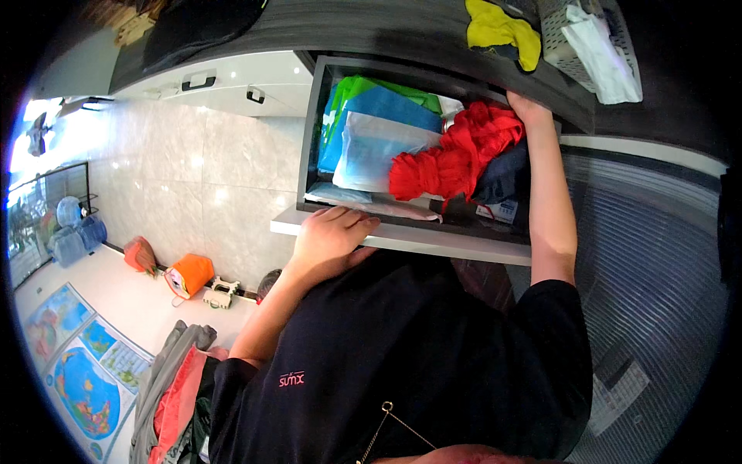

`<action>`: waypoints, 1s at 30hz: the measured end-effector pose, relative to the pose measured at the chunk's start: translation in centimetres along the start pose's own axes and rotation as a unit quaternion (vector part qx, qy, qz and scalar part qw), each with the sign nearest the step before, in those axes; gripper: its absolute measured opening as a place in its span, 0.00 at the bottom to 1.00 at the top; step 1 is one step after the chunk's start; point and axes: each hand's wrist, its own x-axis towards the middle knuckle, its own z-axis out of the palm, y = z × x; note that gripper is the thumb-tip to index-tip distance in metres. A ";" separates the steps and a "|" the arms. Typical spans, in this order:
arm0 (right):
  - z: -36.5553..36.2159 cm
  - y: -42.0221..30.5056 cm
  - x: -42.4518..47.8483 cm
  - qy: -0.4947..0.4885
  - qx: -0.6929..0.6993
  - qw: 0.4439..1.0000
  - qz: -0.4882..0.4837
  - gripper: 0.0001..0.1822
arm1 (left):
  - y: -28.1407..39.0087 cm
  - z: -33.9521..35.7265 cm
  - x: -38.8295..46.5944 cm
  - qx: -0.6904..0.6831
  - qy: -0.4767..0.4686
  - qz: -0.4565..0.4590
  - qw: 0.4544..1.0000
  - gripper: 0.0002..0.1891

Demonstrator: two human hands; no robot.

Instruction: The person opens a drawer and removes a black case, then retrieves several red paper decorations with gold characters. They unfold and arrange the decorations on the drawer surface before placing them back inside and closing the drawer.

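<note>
A pulled-out drawer (305, 139) lies before me, full of bags and cloth. My left hand (331, 238) grips its pale front panel (440, 245), fingers over the top edge and thumb on the outer side. My right hand (526, 109) reaches to the far right corner, its fingers hidden below the countertop edge. Beside it is a crumpled red cloth or cord bundle (455, 156), with dark fabric (503, 173) next to that. On the left, a clear plastic packet (374, 156) lies over folded blue and green bags (400, 116).
Above the drawer runs a dark countertop (359, 29) with a yellow cloth (504, 35) and a perforated basket (559, 52). Closed cabinet drawers (232, 81) stand to the left. Farther off are an orange bag (191, 275) and water bottles (72, 238). A ribbed panel (649, 243) is at right.
</note>
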 end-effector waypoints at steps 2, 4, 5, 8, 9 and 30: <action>-2.3 -0.2 0.4 -0.067 -0.053 0.996 0.004 0.21 | -0.3 0.3 -0.2 -0.003 0.005 0.007 1.000 0.22; -7.7 0.2 1.3 -0.129 -0.244 0.960 -0.047 0.18 | -0.3 -0.2 0.0 -0.012 0.009 0.007 1.000 0.24; -12.0 1.1 1.8 -0.149 -0.402 0.898 -0.098 0.19 | -0.3 -0.5 0.2 -0.017 0.009 0.014 1.000 0.25; -10.9 0.7 -2.0 -0.071 -0.149 0.981 0.106 0.18 | -0.4 -0.4 0.4 -0.062 0.049 0.023 0.997 0.25; -8.6 -0.3 -5.2 -0.006 0.071 0.972 0.223 0.17 | -0.3 -0.4 0.5 -0.066 0.051 0.017 0.996 0.27; -3.2 -3.2 -30.9 -0.029 -0.193 0.950 0.243 0.32 | -5.8 -7.4 -1.8 0.045 0.320 0.022 0.946 0.41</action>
